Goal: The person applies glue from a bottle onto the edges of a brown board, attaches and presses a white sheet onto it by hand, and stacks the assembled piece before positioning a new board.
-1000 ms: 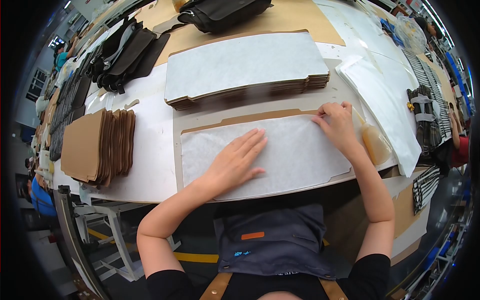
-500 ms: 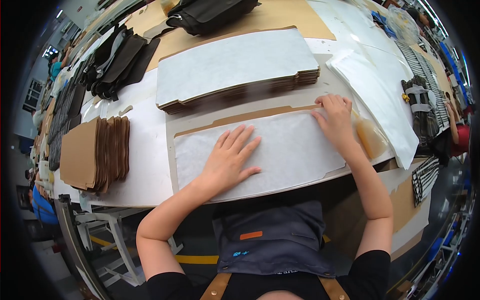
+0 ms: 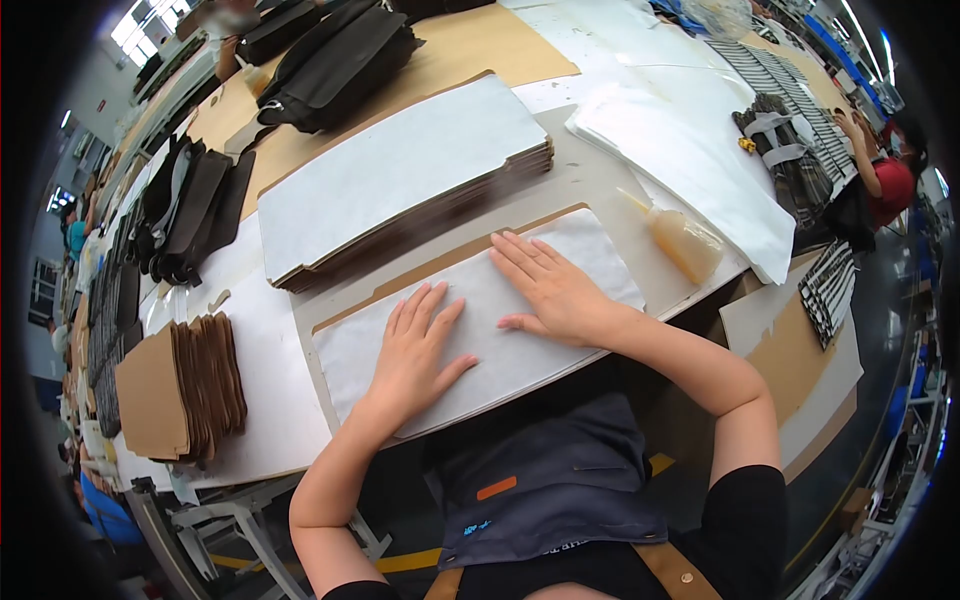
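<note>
Both of my hands lie flat on a white sheet (image 3: 480, 300) that covers a brown cardboard panel (image 3: 385, 290), whose far edge shows as a narrow strip. My left hand (image 3: 415, 350) presses on the left half with its fingers spread. On the right half rests my right hand (image 3: 550, 290), palm down, its fingertips close to the panel's far edge. Just beyond stands a stack of white-faced brown panels (image 3: 400, 170). A glue bottle (image 3: 685, 245) with yellowish contents lies to the right of my right hand.
A stack of small brown cardboard pieces (image 3: 180, 390) stands at the left. Dark strap-like pieces (image 3: 190, 210) and a black bag (image 3: 335, 65) lie farther back. White sheets (image 3: 690, 170) are piled at the right. A person in red (image 3: 888, 185) works at the far right.
My right hand has left the panel's far right corner and now lies flat on the sheet, nearer my left hand. The view has turned, and the glue bottle shows more fully.
</note>
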`<state>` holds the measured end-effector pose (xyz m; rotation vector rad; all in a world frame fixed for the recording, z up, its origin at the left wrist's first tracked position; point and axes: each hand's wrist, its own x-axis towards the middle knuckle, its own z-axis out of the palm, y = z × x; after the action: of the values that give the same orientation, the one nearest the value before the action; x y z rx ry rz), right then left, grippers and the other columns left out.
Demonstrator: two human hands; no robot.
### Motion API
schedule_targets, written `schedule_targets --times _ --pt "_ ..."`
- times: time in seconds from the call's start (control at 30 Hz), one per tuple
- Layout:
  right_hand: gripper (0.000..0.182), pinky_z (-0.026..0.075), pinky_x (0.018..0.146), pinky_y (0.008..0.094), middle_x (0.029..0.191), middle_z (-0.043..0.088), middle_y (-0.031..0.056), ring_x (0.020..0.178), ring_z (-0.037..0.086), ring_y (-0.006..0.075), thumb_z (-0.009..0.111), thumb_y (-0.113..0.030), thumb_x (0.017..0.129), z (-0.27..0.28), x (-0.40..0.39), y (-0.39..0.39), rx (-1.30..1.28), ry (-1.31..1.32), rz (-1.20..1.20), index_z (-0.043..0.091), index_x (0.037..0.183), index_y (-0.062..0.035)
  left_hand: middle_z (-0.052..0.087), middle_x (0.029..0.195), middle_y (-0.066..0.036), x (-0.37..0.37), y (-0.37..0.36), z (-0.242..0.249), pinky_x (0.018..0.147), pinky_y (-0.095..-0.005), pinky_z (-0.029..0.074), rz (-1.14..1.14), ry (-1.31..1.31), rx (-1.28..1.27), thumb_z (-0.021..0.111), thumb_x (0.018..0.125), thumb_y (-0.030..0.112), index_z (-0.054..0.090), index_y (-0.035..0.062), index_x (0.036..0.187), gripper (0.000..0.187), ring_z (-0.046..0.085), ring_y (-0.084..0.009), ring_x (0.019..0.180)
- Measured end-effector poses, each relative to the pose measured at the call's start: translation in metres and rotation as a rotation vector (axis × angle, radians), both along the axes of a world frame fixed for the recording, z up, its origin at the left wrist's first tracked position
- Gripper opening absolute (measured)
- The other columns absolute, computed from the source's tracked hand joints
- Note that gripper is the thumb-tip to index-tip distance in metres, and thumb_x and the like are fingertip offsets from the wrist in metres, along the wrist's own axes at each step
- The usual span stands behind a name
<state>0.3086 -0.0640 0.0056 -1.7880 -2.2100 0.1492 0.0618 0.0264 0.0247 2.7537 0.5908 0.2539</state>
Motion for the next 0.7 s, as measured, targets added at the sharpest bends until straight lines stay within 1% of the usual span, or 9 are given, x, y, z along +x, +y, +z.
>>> schedule_targets --times 0.07,0.17,0.3,0.37,0.6,0.7 --pt "0.088 0.017 0.122 0.0443 0.16 0.023 0.0208 0.15 0.019 0.0318 0.052 -0.058 0.094 0.0 0.005 -0.006 -0.037 -0.062 -0.038 0.027 0.151 0.0041 0.038 0.151 -0.02 0.0 0.0 0.0 0.116 -0.0495 0.026 0.002 -0.009 -0.005 0.073 0.084 0.036 0.049 0.0063 0.14 0.068 0.032 -0.0383 0.143" --pt "0.091 0.015 0.123 0.045 0.16 0.025 0.0209 0.151 0.019 0.0307 0.05 -0.062 0.093 -0.003 0.014 -0.012 -0.018 -0.069 -0.068 0.029 0.15 0.0051 0.038 0.151 -0.02 0.0 -0.001 0.0 0.117 -0.0491 0.027 0.009 -0.007 -0.012 0.073 0.084 0.036 0.049 0.0065 0.14 0.069 0.032 -0.0382 0.143" --pt "0.096 0.013 0.123 0.0458 0.161 0.022 0.0208 0.151 0.016 0.0309 0.049 -0.066 0.092 -0.004 0.029 -0.018 -0.026 -0.1 -0.178 0.025 0.152 0.0053 0.038 0.152 -0.018 -0.001 -0.001 -0.001 0.118 -0.0507 0.023 0.021 0.012 -0.02 0.071 0.086 0.041 0.048 0.0078 0.142 0.069 0.031 -0.0353 0.144" --pt "0.098 0.012 0.123 0.0462 0.161 0.021 0.0209 0.152 0.014 0.0312 0.049 -0.067 0.091 -0.005 0.037 -0.022 -0.034 -0.117 -0.241 0.024 0.152 0.0059 0.038 0.152 -0.019 -0.001 -0.001 0.001 0.117 -0.0496 0.025 0.021 0.003 -0.026 0.073 0.085 0.038 0.048 0.007 0.141 0.069 0.031 -0.0373 0.143" --pt "0.104 0.009 0.123 0.0476 0.16 0.017 0.0262 0.152 0.01 0.0337 0.046 -0.07 0.091 -0.006 0.044 -0.032 -0.061 -0.142 -0.335 0.019 0.151 0.011 0.036 0.152 -0.02 0.001 0.0 0.002 0.118 -0.0485 0.026 0.031 -0.01 -0.07 0.074 0.083 0.035 0.048 0.0074 0.141 0.069 0.031 -0.0388 0.143" --pt "0.105 0.009 0.123 0.0481 0.16 0.016 0.0282 0.152 0.009 0.0346 0.046 -0.07 0.091 -0.01 0.05 -0.038 -0.067 -0.15 -0.371 0.018 0.151 0.0121 0.036 0.152 -0.02 -0.001 0.0 -0.001 0.119 -0.0509 0.022 0.034 -0.016 -0.097 0.073 0.084 0.042 0.047 0.0079 0.142 0.072 0.029 -0.0363 0.145"
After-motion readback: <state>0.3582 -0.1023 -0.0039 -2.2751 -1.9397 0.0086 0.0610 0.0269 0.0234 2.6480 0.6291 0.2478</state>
